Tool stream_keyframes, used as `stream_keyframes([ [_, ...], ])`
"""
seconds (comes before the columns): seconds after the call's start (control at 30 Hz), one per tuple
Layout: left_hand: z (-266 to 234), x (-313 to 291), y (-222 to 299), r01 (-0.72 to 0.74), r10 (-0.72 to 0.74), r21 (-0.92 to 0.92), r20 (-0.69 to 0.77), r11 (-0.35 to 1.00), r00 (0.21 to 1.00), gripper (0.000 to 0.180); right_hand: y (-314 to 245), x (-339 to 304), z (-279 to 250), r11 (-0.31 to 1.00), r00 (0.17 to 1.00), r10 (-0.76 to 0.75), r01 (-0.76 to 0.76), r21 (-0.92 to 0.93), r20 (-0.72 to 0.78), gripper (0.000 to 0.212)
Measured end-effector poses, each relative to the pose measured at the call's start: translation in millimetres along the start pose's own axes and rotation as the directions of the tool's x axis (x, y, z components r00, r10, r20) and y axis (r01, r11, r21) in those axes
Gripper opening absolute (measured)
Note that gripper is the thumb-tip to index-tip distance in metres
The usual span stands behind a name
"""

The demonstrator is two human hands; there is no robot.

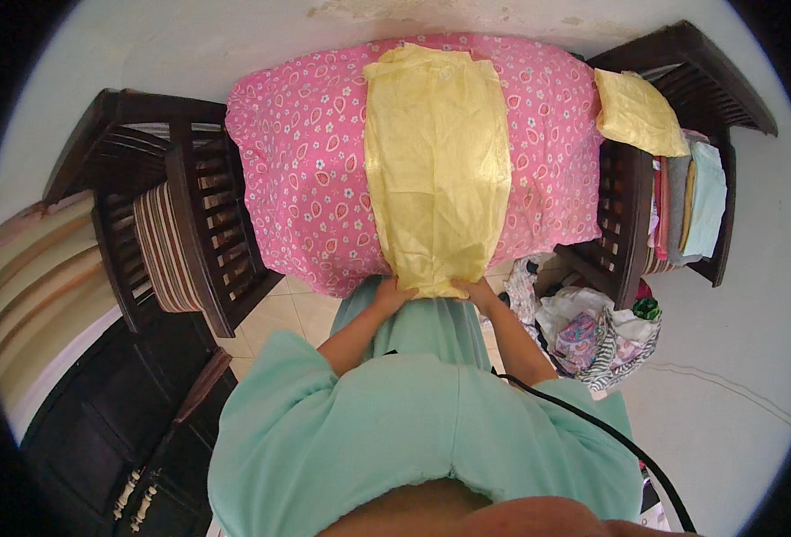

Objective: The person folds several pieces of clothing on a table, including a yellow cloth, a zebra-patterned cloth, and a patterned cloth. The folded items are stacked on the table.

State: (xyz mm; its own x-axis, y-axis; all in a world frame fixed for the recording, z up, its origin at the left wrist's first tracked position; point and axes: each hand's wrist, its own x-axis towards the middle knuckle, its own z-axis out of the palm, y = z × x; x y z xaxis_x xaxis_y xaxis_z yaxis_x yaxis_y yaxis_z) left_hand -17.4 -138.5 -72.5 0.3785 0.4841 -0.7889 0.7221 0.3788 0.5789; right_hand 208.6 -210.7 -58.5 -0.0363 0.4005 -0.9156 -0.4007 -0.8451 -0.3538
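Note:
A long yellow cloth (438, 161) lies spread over a pink cover (310, 161) patterned with flowers and leaf shapes, its far end toward the wall. Its near end comes over the front edge toward my body. My left hand (395, 294) grips the near left corner, and my right hand (475, 293) has the near right corner, fingers closed on the fabric. Some creases run across the cloth. What kind of piece it is, I cannot tell.
Dark wooden slatted chairs (200, 215) flank the pink-covered surface. On the right one, a folded yellow cloth (637, 112) lies beside a stack of folded fabrics (705, 201). A heap of clothes (592, 336) sits on the floor at right. A black cable (592, 419) crosses my right side.

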Motion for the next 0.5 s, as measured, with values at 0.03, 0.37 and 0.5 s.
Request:
stream_keyframes([
  [0.03,-2.0,-6.4,4.3,-0.021,0.021,0.020,-0.014,1.000,1.000,0.052,-1.4,-7.4,0.6,0.990,0.998,0.056,-0.058,0.129,0.024,0.058],
  [0.37,-42.9,-113.3,40.5,0.091,-0.161,0.178,0.437,0.980,0.885,0.044,13.6,-125.2,4.2,0.977,0.965,0.057,-0.001,-0.214,0.257,0.053],
  [0.5,-55.2,-113.6,61.2,0.041,0.068,-0.364,0.283,0.930,0.957,0.042,-55.5,-129.7,7.4,0.987,0.956,-0.088,0.123,-0.107,0.281,0.046],
])
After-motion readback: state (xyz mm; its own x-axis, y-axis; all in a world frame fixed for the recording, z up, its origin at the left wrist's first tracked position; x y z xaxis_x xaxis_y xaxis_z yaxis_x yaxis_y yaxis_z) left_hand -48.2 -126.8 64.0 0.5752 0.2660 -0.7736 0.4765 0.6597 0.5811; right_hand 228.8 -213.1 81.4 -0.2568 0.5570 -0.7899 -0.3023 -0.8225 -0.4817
